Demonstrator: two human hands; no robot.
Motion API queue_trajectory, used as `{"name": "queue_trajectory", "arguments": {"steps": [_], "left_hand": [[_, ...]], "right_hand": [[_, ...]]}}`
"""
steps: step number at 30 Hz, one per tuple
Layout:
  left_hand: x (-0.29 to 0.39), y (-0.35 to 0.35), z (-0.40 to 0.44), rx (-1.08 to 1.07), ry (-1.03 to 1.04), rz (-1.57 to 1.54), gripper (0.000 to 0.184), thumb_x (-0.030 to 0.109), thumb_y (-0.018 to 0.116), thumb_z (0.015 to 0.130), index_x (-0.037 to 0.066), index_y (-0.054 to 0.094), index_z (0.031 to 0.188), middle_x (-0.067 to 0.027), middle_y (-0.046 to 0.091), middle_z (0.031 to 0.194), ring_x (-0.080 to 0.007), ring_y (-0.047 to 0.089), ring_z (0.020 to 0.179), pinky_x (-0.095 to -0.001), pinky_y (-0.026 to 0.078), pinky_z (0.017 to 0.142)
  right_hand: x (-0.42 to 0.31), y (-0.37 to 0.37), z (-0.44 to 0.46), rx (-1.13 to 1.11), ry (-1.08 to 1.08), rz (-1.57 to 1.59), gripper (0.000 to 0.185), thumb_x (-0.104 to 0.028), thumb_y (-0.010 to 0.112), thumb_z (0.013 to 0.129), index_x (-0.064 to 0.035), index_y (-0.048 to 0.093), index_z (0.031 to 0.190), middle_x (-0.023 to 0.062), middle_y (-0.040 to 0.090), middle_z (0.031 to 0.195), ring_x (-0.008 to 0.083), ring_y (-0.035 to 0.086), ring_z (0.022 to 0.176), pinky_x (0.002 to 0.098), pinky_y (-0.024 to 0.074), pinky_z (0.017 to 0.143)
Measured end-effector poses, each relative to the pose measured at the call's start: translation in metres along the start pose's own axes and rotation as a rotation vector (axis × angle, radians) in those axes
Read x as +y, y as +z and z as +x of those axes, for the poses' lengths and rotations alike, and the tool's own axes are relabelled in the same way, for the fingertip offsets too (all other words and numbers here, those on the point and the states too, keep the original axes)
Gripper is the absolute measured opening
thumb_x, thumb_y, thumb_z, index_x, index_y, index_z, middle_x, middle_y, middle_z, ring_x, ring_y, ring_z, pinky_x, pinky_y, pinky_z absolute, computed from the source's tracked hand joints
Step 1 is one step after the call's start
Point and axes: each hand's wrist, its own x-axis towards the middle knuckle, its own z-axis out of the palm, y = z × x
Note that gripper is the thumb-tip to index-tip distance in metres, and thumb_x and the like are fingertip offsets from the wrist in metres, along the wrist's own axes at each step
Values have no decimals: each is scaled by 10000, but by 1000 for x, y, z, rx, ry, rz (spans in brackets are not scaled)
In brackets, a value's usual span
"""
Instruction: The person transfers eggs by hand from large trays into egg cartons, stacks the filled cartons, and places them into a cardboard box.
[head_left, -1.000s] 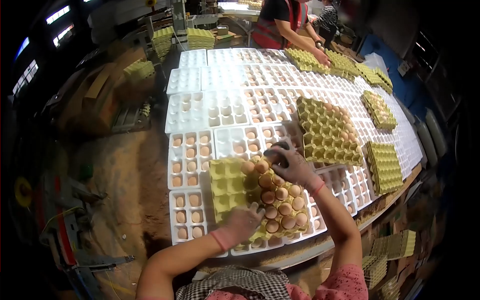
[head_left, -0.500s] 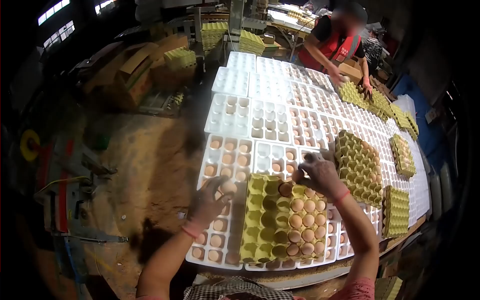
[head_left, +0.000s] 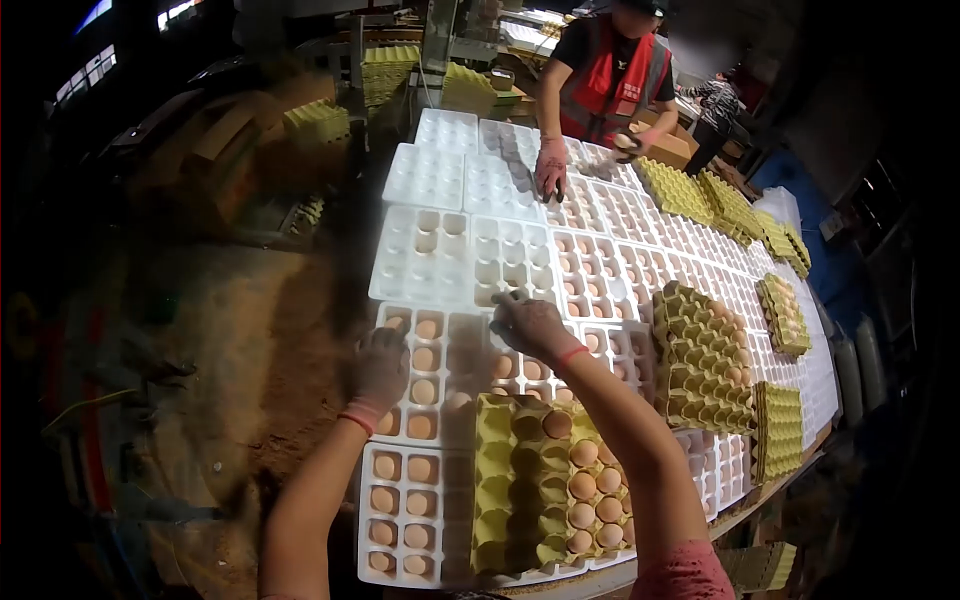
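My left hand (head_left: 382,368), in a thin glove with dark fingertips, reaches over the left edge of a white foam tray (head_left: 437,310) with eggs (head_left: 424,358) in its cells. Its fingers are bent downward and blurred, so any egg beneath is hidden. Further right, my right hand (head_left: 530,326) hovers at the back of the adjoining white tray, fingertips curled together; what they hold, if anything, is hidden. Below my hands lies a yellow-green pulp egg tray (head_left: 494,485), with bare cups on its left and eggs (head_left: 582,486) on its right.
Across the table a person in a red vest (head_left: 612,85) handles eggs over white trays. More pulp trays stand to the right, including a tilted stack (head_left: 700,360) and another stack (head_left: 779,430). White trays with unfilled cells (head_left: 425,178) lie at the back left.
My left hand has moved up and left along the tray edge; the egg seen in it earlier is hidden. My right hand has shifted left from the pulp tray. The view has also shifted.
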Motion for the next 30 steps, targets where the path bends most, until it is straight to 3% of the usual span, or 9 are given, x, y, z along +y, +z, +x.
{"name": "queue_trajectory", "arguments": {"steps": [2,4,6,10,16,21,24,28,30], "left_hand": [[5,7,1,-42,100,172,442,158,640,810,79,554,1236,-139,570,1163,-342,470,1176,-499,343,1026],[9,2,1,224,52,32,440,136,638,808,78,551,1235,-151,566,1170,-363,475,1152,-492,355,1022],[23,-22,-1,278,24,-17,422,149,638,820,99,559,1231,-145,577,1174,-359,506,1123,-478,393,999],[59,-23,-15,-268,436,-185,448,264,664,828,110,565,1237,-98,593,1216,-294,572,1080,-408,486,933],[80,-38,-29,-724,373,23,737,275,646,863,92,275,1473,-171,352,1478,-327,302,1392,-429,251,1163],[94,-37,-34,-373,263,-174,579,109,719,743,48,532,1287,-173,583,1181,-368,530,1098,-435,427,987],[87,-42,-64,-314,187,-39,477,141,644,815,79,535,1275,-150,579,1137,-337,518,1120,-441,427,979],[67,0,-100,-363,235,79,569,245,547,920,72,391,1439,-182,385,1472,-368,332,1366,-458,285,1115],[90,-25,-90,-300,-147,-466,547,154,483,949,17,347,1461,-221,335,1503,-308,353,1375,-389,277,1125]], "right_hand": [[11,12,9,-265,-90,-238,242,-289,585,889,-127,625,1063,158,649,984,332,663,829,438,530,686],[18,11,11,-246,-7,-180,246,-314,567,904,-119,621,1043,144,646,981,341,660,849,448,523,723],[20,7,10,241,138,44,258,-336,548,913,-119,622,1031,146,637,955,338,656,854,467,513,763],[39,26,-20,64,-22,-222,248,-301,599,889,-87,605,1015,145,600,1003,341,619,931,438,498,810],[35,-40,-117,136,46,253,401,-291,618,900,-46,560,1212,161,568,1227,354,577,1094,427,457,945],[20,-131,-255,152,327,292,356,-172,630,903,-24,561,1220,145,574,1217,291,611,1080,361,489,898],[30,-133,-334,244,490,508,342,-103,623,915,3,547,1231,140,608,1163,208,638,1050,310,514,880],[43,-71,-387,342,669,752,361,-130,579,948,-5,517,1281,139,611,1161,218,600,1105,310,467,943],[39,-52,-395,246,652,622,430,-255,529,992,-15,482,1346,171,607,1201,245,560,1163,343,429,970]]}}
